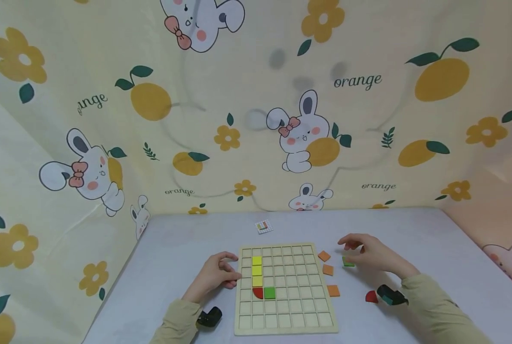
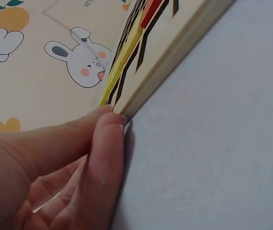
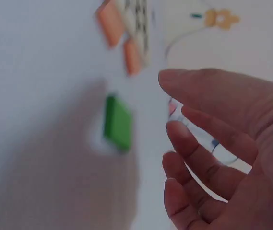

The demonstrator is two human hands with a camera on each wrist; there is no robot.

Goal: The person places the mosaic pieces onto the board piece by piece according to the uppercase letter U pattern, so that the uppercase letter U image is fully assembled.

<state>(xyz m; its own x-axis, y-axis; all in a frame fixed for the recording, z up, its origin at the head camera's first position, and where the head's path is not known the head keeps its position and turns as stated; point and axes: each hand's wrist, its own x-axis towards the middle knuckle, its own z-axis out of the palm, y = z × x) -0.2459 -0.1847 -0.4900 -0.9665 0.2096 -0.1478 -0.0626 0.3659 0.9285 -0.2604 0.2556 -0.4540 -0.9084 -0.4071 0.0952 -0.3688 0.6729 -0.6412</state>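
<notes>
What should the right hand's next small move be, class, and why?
Probably bring the right hand down and pinch the loose green piece: the hand holds nothing, that piece lies nearest it on the table, and the grid board has many bare cells.

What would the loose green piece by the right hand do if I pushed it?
The green piece looks flat, so it would probably slide, not roll. Its crisp, straight edges suggest it's stiff. It's tiny beside the board, so it's likely light.
</notes>
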